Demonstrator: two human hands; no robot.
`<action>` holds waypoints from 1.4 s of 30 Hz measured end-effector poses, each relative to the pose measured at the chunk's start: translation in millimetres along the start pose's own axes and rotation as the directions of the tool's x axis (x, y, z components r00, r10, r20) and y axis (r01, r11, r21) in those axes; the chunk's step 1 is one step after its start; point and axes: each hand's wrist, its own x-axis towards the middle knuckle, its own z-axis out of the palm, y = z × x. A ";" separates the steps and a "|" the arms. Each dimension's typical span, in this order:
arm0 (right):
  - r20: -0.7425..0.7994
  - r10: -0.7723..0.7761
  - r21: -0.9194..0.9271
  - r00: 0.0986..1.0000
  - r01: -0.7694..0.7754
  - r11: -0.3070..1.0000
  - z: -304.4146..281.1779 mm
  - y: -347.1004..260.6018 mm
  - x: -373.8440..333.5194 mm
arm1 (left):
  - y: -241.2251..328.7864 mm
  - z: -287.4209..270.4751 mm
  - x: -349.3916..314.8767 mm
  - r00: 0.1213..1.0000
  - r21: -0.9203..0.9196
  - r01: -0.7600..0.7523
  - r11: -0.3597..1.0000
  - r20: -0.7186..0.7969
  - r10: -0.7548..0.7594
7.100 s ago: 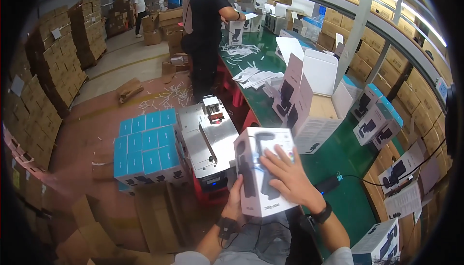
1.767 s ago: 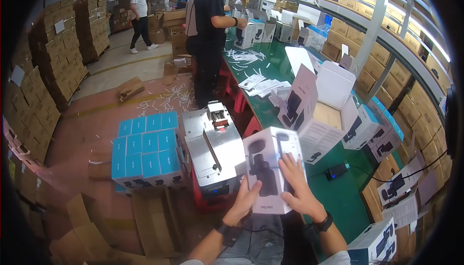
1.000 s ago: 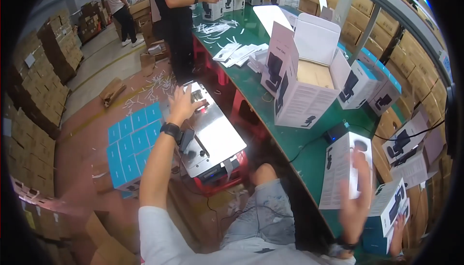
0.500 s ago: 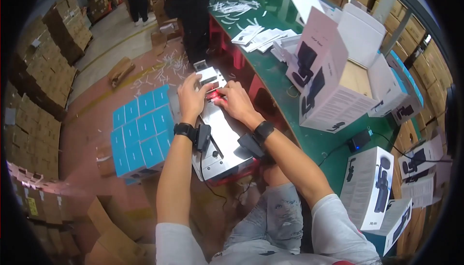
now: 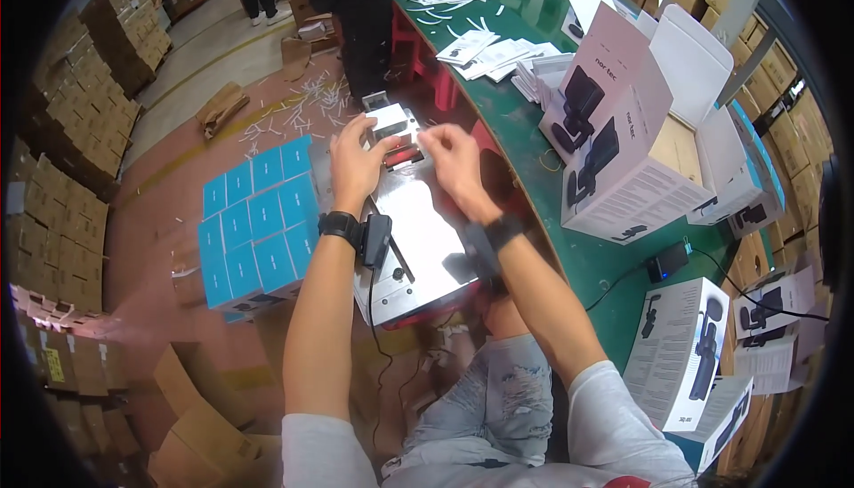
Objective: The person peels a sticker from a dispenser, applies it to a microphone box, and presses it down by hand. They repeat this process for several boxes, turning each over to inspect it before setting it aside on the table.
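A metal-topped machine [image 5: 418, 248] stands in front of me, with a red roller-like part [image 5: 402, 157] set in a slot near its far end. My left hand [image 5: 354, 161] rests at the left of that end, its thumb stretched toward the red part and apart from the fingers, beside a white plate with a dark rectangle [image 5: 390, 121]. To the right of the slot, my right hand [image 5: 455, 161] is raised a little, thumb and fingertips pinched together. Whatever may be between those fingertips is too small to make out. Both wrists wear black straps with small boxes.
Stacked blue boxes [image 5: 258, 225] sit left of the machine. The green table [image 5: 534, 163] on the right bears a large open white carton [image 5: 623, 150], white leaflets [image 5: 498, 56] and paper strips. An open brown carton [image 5: 200, 417] lies low left. A person in dark trousers [image 5: 360, 34] stands beyond.
My right hand has moved right, away from the red part, which shows more plainly and no longer glows. The left hand stays nearly in place.
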 end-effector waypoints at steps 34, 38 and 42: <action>0.166 -0.198 -0.188 0.966 0.228 0.955 -69.0 -65.7 -119.3 | -2.3 -20.5 -2.7 0.987 0.039 -0.081 0.996 0.144 0.075; 0.213 -0.049 -0.154 0.976 0.083 0.985 -44.0 -46.2 -76.1 | -9.7 -19.3 -7.5 0.989 0.028 -0.075 0.997 0.129 0.071; 0.162 -0.084 -0.135 0.983 0.106 0.985 -38.4 -65.0 -116.8 | -19.6 -18.4 -0.4 0.994 0.038 -0.064 0.997 0.086 0.060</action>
